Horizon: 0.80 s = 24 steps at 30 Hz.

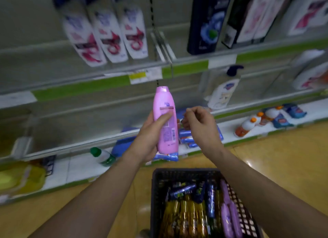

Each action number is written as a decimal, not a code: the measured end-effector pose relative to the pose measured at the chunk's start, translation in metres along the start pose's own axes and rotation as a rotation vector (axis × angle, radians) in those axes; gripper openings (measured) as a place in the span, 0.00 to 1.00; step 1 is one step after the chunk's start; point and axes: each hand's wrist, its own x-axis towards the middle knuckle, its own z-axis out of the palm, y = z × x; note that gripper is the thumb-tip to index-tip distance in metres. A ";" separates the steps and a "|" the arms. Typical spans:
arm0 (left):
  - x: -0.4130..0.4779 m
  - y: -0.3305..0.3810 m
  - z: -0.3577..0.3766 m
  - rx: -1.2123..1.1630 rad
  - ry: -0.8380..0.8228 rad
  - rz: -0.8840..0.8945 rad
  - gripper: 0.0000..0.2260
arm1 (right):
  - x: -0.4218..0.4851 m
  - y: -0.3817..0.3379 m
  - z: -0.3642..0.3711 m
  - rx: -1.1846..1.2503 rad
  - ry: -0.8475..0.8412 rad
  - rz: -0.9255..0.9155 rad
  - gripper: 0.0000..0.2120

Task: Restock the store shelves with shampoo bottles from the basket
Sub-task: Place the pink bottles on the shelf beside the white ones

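Observation:
My left hand (149, 136) grips a pink shampoo bottle (166, 120) upright in front of the shelves, thumb across its label, cap pointing up. Just right of the bottle, my right hand (198, 125) hovers with loosely curled fingers and holds nothing. Below on the floor stands a black basket (159, 188) holding dark blue bottles (182, 191), gold packs (186, 218) and two more pink bottles (229, 214) along its right side. Three white shampoo bottles with red swirls (110, 38) stand on the upper shelf (79, 88).
A tall black bottle (205, 21) and pink-labelled bottles stand upper right. A white pump bottle (223, 90) sits on the middle shelf. The bottom shelf holds a green-capped bottle (103, 156), blue packs (186, 138) and orange-capped bottles (246, 125). The floor is yellow.

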 end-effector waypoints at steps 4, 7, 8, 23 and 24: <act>-0.012 0.062 -0.017 -0.083 -0.057 -0.028 0.33 | 0.000 -0.054 0.031 0.095 -0.069 -0.077 0.10; -0.015 0.095 -0.031 -0.114 -0.063 0.034 0.33 | 0.000 -0.084 0.054 0.138 -0.160 -0.116 0.03; -0.015 0.104 -0.034 -0.121 -0.066 0.047 0.32 | 0.000 -0.091 0.062 0.151 -0.191 -0.128 0.03; -0.011 0.156 -0.073 0.091 0.052 0.256 0.21 | -0.018 -0.121 0.114 0.430 -0.412 0.114 0.22; -0.014 0.157 -0.074 0.067 0.027 0.252 0.21 | -0.019 -0.121 0.117 0.452 -0.408 0.128 0.25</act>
